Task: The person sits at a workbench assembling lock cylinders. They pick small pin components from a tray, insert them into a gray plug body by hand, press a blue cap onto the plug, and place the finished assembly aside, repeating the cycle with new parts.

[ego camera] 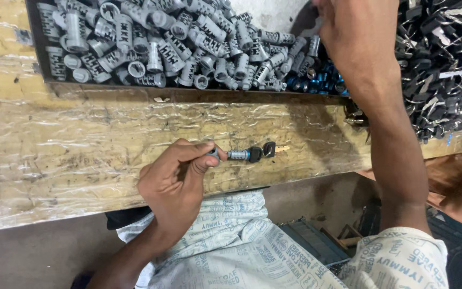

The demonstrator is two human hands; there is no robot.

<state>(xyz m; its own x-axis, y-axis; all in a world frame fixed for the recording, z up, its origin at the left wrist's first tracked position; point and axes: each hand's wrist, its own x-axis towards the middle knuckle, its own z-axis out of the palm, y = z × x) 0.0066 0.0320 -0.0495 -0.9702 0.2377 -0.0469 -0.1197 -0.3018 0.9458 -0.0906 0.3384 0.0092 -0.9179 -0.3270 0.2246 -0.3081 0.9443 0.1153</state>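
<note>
- Workbench [81, 144], seen from above: the left hand [175, 182] pinches the near end of a small lock cylinder [239, 154] between thumb and fingertips, its long axis lying level, pointing rightward along the bench edge, a black-headed key [271, 149] at the far tip.
- Right hand [348, 37] reaches into the tray [188, 95] of grey cylinders [188, 48] (fingers hidden; grip cannot be told), well apart from the held piece.

Soft, even daylight falls from above. The plastic wrap on the table [81, 144] throws back a pale sheen. The right arm [391, 139] casts a dim shadow leftward. Focus is fairly sharp; the lower edge under the table sits dark and murky.
</note>
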